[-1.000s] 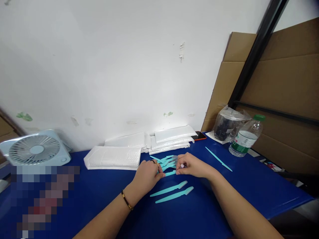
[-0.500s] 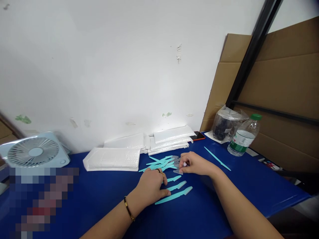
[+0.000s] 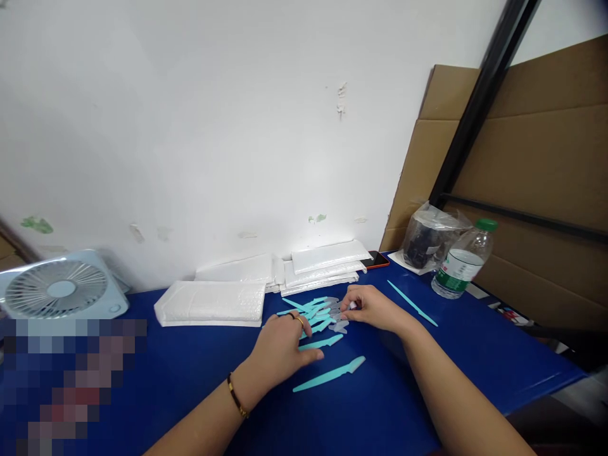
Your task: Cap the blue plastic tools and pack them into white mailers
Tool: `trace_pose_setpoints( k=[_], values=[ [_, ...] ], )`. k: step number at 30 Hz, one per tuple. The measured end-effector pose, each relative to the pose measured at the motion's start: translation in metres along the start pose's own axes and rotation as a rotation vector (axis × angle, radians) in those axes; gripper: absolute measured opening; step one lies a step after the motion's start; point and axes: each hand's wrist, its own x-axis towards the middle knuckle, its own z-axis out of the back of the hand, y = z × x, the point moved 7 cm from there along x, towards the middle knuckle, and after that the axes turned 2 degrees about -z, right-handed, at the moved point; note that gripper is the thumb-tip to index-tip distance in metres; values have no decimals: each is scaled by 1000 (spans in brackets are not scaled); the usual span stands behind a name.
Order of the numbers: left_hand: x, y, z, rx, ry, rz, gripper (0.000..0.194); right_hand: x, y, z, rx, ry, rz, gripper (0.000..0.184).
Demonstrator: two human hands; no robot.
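Teal eyebrow razors with clear blade covers lie in an overlapping pile on the blue table. My left hand rests palm down over the handle ends, fingers bent and thumb held apart. One razor shows just beyond its thumb, its handle partly hidden by the hand. Another razor lies alone nearer me. At the covered ends, my right hand is closed in a pinch against the clear covers. A small whitish bit shows between its fingers, too small to name.
White bubble mailers and a stack of them lie along the wall, beside a phone. To the right are a single teal razor, a water bottle and a bagged dark cup. A fan stands left.
The middle of the three separate razors in front is gone from its place. My left hand has shifted slightly left and up. My right hand stays by the covers, slightly higher.
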Motion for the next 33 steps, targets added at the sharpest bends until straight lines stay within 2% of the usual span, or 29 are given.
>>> trace_pose_setpoints(
  k=[2,4,7,9,14,18,20,22,25,28,33],
  values=[
    [-6,-14,-9,-36,80,-57,38,-4,3,-3,30,78,21,21],
    [-10,-21,-16,-36,132,-67,29,-10,5,-15,70,246,46,25],
    [-10,-17,-20,-14,153,-28,13,-20,4,-35,86,503,52,32],
    [-6,-10,-21,-18,152,-1,13,-21,3,-42,66,548,46,31],
    [1,5,-8,-28,76,16,14,-13,4,-31,80,386,72,25],
    [1,11,-1,51,18,-8,19,-10,-11,-16,73,286,-24,27],
    [2,11,1,95,-56,-57,38,-7,-18,-11,79,216,-57,30],
    [3,11,-3,144,-113,-125,60,-1,-21,-5,46,81,-54,25],
    [6,13,-16,192,-84,-195,72,10,-20,-2,-29,-115,5,19],
    [4,11,-24,199,-27,-219,69,19,-19,-12,-54,-151,71,20],
    [-10,-9,-10,185,-45,-223,59,25,-25,-19,-72,-132,77,20]
  ],
)
